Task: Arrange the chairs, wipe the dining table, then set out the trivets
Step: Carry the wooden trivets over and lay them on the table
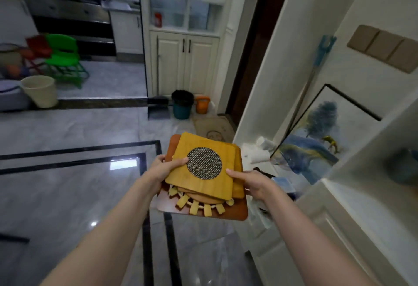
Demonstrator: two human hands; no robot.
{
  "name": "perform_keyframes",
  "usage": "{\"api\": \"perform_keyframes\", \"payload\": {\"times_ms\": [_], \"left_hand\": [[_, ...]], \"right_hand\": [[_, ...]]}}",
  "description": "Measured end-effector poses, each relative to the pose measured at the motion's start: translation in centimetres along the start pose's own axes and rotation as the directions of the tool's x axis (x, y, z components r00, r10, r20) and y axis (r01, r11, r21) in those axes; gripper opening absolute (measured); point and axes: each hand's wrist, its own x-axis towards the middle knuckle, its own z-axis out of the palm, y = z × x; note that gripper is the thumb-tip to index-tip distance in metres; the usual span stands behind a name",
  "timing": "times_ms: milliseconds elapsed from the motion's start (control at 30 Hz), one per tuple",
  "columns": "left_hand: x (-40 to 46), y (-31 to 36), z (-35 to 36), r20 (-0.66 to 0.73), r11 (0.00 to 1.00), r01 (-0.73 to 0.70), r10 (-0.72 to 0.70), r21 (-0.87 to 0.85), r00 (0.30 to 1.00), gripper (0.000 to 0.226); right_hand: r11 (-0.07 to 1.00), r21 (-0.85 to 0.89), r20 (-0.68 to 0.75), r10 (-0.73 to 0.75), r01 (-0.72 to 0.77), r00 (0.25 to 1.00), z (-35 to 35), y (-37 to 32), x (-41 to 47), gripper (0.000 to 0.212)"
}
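just two bare forearms running up from the bottom edge, no sleeves, left hand (163,166) and right hand (251,181) plain, short unpainted nails

I see a glossy grey marble floor (67,132) with black inlaid border lines, catching bright ceiling reflections. Ahead stands a cream cabinet (184,61) with glass upper doors; at its foot sit a teal bin (182,104), an orange kettlebell (202,104) and a dustpan (158,107). To my left are green and red plastic chairs (63,57) beside a beige bucket (40,90). On my right, a white wall (371,9) carries a tan switch panel (384,48), and a framed painting (316,141) leans below it.
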Motion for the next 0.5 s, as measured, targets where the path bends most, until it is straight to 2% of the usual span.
{"api": "perform_keyframes", "payload": {"times_ms": [100,167,233,267,400,500], "left_hand": [[0.9,1.8,-5.3,-0.064,0.998,-0.064,0.063,-0.002,0.996,0.102],[2.1,2.8,-8.5,-0.108,0.996,-0.091,0.088,-0.023,0.990,0.090],[2.8,3.7,-11.1,-0.134,0.992,-0.116,0.109,-0.041,0.985,0.089],[3.3,4.3,-12.8,-0.151,0.989,-0.136,0.126,-0.055,0.980,0.091],[5.3,5.9,-17.5,-0.197,0.980,-0.186,0.168,-0.076,0.966,0.092],[7.6,7.2,-20.5,-0.240,0.979,-0.196,0.176,-0.062,0.955,0.092]], "right_hand": [[1.000,0.000,0.099,-0.014,0.014,0.995,5.5,-2.6,2.5,0.071],[0.999,0.043,0.158,-0.024,0.018,0.987,8.8,-4.1,4.4,0.093],[0.998,0.061,0.202,-0.041,0.029,0.978,11.3,-5.5,6.2,0.109],[0.999,0.040,0.235,-0.045,0.036,0.971,13.0,-6.7,7.1,0.107],[1.000,0.030,0.367,-0.021,0.011,0.930,18.0,-10.6,10.5,0.064],[1.000,0.001,0.426,0.020,-0.023,0.904,21.4,-13.0,14.0,0.056]]}}
